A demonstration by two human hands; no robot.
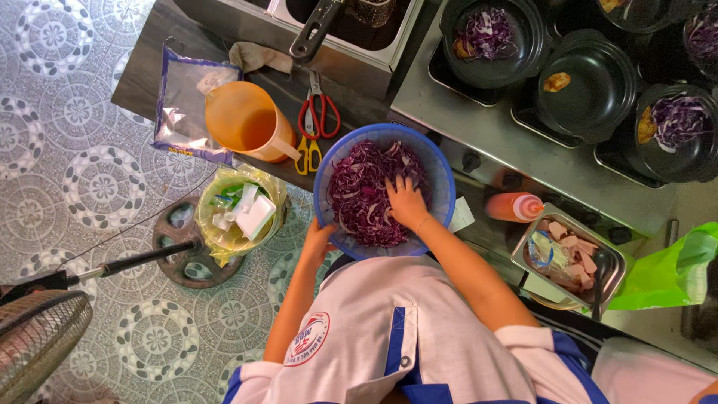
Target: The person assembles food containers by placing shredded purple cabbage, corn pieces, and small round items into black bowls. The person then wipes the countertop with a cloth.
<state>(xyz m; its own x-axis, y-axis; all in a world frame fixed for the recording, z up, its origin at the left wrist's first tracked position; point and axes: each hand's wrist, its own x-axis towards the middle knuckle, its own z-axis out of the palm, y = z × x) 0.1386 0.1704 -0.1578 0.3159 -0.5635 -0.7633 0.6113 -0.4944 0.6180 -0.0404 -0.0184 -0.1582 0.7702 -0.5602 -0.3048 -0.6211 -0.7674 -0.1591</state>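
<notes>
1. At the far left a fan [34,340] stands on the tiled floor [67,112], well away from the work, so I ignore it.
2. Next comes a bin lined with a yellow bag [239,213], just beside the bench [142,82]. I judge it handy for scraps, and I keep cabbage from dropping past it.
3. An orange jug [243,120] and red-and-yellow scissors [314,123] lie on the bench near the bowl's rim. I keep my elbow clear of both.
4. My left hand [318,238] grips the near edge of the blue bowl [441,176], fingers curled on the rim. It should hold firmly so the bowl does not tip off the bench edge.
5. The shredded purple cabbage [359,194] sits inside that bowl, at the front edge of the bench. My right hand [406,202] rests on it with fingers spread, pressing into the shreds. I gather a loose handful from the middle, not the rim.
6. To the right, black pots [583,82] wait on the steel top, some already holding cabbage, with a red sauce bottle [516,206] and a metal tray of sliced meat [572,254] nearby. I judge even portions matter.
</notes>
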